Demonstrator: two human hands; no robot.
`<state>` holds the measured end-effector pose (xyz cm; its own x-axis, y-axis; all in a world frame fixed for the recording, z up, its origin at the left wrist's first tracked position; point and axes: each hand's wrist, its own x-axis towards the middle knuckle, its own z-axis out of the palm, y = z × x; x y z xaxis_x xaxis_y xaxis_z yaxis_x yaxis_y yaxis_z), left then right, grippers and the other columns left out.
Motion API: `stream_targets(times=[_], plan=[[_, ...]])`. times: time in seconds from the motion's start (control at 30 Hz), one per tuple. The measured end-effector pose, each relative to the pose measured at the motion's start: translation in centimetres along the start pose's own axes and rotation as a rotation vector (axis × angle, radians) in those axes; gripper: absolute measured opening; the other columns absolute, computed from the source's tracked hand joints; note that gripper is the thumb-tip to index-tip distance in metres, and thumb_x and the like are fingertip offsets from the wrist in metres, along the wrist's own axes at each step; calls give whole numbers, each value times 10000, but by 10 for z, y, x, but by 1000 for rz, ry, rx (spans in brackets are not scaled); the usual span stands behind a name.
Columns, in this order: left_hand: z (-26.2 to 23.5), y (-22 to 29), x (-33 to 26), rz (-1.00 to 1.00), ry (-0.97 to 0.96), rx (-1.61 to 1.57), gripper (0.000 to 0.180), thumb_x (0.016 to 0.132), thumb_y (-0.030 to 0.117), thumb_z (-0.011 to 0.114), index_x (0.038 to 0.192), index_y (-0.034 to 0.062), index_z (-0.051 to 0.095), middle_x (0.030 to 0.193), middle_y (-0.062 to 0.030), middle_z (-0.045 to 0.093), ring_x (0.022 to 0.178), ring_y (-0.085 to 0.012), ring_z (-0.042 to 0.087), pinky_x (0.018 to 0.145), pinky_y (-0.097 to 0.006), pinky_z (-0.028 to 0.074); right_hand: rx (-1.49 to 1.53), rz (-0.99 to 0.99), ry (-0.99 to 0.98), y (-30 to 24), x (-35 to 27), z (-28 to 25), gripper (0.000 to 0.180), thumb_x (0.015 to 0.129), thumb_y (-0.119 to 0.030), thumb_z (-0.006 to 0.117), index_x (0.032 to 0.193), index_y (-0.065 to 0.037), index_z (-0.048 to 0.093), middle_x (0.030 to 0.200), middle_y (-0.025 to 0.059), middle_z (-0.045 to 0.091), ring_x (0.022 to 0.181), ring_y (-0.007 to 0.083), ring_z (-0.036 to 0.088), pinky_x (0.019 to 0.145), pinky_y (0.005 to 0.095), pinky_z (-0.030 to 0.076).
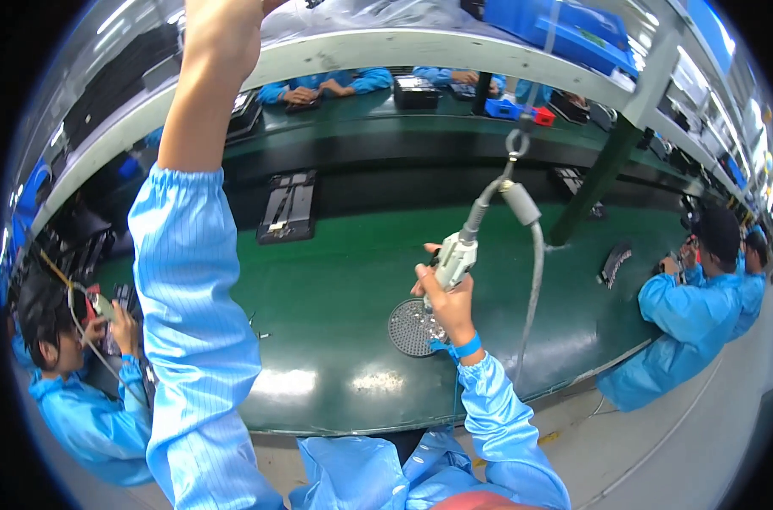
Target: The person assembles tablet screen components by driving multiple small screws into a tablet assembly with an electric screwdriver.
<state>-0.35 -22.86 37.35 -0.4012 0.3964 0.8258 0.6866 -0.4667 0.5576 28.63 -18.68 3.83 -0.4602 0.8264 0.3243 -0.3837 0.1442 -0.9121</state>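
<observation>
Overhead, right hand [444, 293] grips corded driver [456, 255] — round perforated tray [412, 327] below.

a pale grey electric screwdriver [454, 259], hung by a curling cable from an overhead hook, tilts tip-down in the right hand [444, 297] above a round perforated screw tray [407, 327] lying flat on the green worktop [335, 280], near its front edge.
</observation>
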Motion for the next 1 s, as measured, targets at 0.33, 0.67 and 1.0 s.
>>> stream_targets(times=[0.33,0.67,1.0], plan=[[-71,-46,-278,-707,130,-943,332,1066,284,555,1288,44,617,1223,-94,695,1098,-248,682,935,-477,578,-823,-837,250,-13,-54,-9,623,794,-128,781,1353,41,567,1289,203,533,1199,386,531,1046,487,470],[-58,-114,-423,-1012,230,-1174,297,1089,147,469,1332,9,569,1297,-141,651,1181,-267,657,1034,-448,540,148,499,-441,48,-36,85,302,1047,-176,623,1199,81,662,1079,119,708,963,174,691,845,320,596],[-140,-116,-436,-115,-16,922,401,1011,331,645,1287,41,659,1264,-187,674,1205,-367,602,1056,-483,454,6,529,-556,79,-45,50,227,1028,-132,654,1066,87,698,938,127,715,799,177,691,723,295,593]])
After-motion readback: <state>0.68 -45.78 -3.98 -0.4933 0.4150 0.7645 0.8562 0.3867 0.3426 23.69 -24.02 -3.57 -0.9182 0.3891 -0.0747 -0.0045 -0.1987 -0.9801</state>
